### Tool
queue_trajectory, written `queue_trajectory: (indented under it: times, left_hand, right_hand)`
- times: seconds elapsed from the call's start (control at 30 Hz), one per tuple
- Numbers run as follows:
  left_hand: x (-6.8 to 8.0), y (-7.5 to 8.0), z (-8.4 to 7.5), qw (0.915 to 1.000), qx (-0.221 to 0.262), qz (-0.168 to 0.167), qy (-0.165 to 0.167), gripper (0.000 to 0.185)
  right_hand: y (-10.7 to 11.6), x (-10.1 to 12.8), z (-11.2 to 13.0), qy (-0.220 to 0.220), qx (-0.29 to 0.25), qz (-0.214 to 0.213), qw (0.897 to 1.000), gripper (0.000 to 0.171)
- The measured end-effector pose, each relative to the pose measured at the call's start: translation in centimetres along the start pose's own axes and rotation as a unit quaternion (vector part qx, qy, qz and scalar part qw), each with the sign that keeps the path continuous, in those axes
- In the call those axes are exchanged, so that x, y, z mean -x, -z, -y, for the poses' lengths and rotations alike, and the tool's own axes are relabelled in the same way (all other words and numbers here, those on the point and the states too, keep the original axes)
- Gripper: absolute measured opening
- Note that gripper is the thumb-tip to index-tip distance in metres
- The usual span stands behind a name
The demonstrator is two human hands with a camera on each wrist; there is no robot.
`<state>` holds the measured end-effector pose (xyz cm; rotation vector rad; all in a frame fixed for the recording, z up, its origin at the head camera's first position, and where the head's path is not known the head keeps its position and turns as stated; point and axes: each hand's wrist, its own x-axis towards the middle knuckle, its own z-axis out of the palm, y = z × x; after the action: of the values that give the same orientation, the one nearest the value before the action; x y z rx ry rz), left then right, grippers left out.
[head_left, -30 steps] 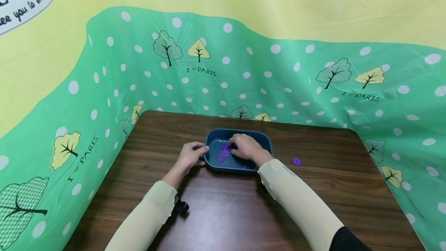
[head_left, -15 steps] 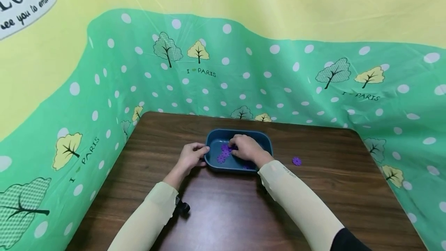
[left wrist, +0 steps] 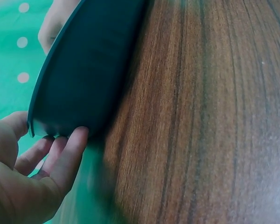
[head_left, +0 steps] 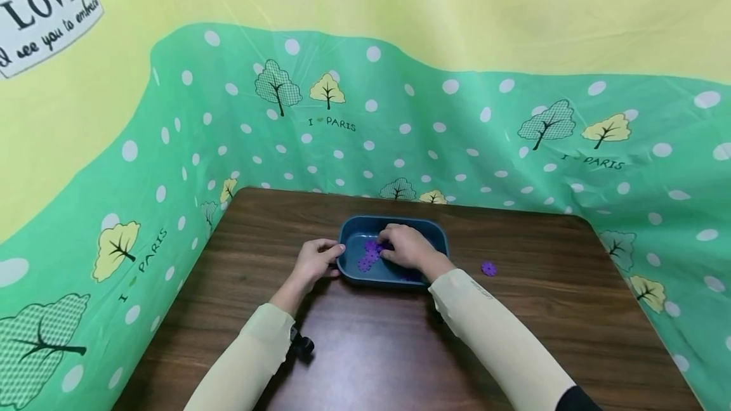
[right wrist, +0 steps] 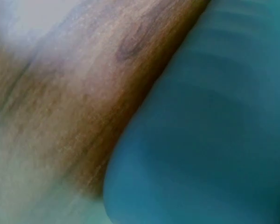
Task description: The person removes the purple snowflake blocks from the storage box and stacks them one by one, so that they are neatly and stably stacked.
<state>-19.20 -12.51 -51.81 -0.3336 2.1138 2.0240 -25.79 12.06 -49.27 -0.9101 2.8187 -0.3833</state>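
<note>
In the head view, a dark blue tray with rounded corners stands on the wooden table. My left hand grips its left end, thumb at the rim and fingers against the outer wall, as the left wrist view also shows. Several purple flower-shaped discs lie in the tray. My right hand reaches in over the right side, fingers curled down at the discs; purple shows between fingers and thumb, though the fingertips are partly hidden. The right wrist view holds only the tray's outer wall and blurred table.
One loose purple disc lies on the table to the right of the tray. A green and yellow printed cloth hangs behind and along both sides of the table. A small black device sits at my left wrist.
The head view has tilted slightly upward, so the scene sits lower in it. Both hands keep nearly the same places at the tray; the right fingers have shifted only slightly.
</note>
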Motion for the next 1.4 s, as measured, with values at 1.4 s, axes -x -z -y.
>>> queue_trajectory:
  times: [1.4]
  left_hand:
    - [0.1, -0.1, 0.0, 0.9999, 0.007, 0.003, -0.008, 0.034]
  right_hand:
    - [6.0, 7.3, -5.6, 0.002, -0.052, -0.113, 0.992, 0.025]
